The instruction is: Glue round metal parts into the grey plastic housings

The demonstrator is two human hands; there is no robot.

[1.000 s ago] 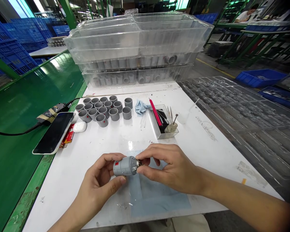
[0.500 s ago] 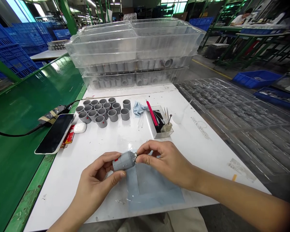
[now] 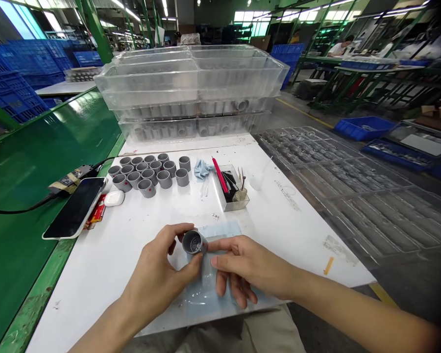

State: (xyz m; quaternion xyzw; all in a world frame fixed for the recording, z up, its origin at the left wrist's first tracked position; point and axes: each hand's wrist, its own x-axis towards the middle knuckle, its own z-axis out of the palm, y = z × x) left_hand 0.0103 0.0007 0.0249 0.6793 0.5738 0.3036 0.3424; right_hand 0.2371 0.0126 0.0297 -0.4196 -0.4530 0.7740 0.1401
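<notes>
Between the thumb and fingers of my left hand [image 3: 169,262] is a grey cup-shaped part [image 3: 194,242], its open end tilted up toward me, with a round insert visible inside and a small red mark at its rim. My right hand [image 3: 238,267] is beside it, fingers apart, the index fingertip at the part's right side. Under both hands lies a light blue sheet [image 3: 220,229] with clear plastic on it. Several similar grey cups [image 3: 147,188] stand in rows at the back left of the white table [image 3: 161,211].
A clear box [image 3: 236,205] holds a red pen-like tool [image 3: 220,176] and tweezers-like tips. Nearby is a crumpled blue cloth [image 3: 203,169]. A phone [image 3: 75,208] and white case [image 3: 114,198] lie left. Stacked clear trays [image 3: 194,83] stand behind; a person [image 3: 340,47] sits far right.
The grey part has been turned so its open end faces up toward me. My right hand has let go of its narrow tip and spread its fingers. The camera view has shifted.
</notes>
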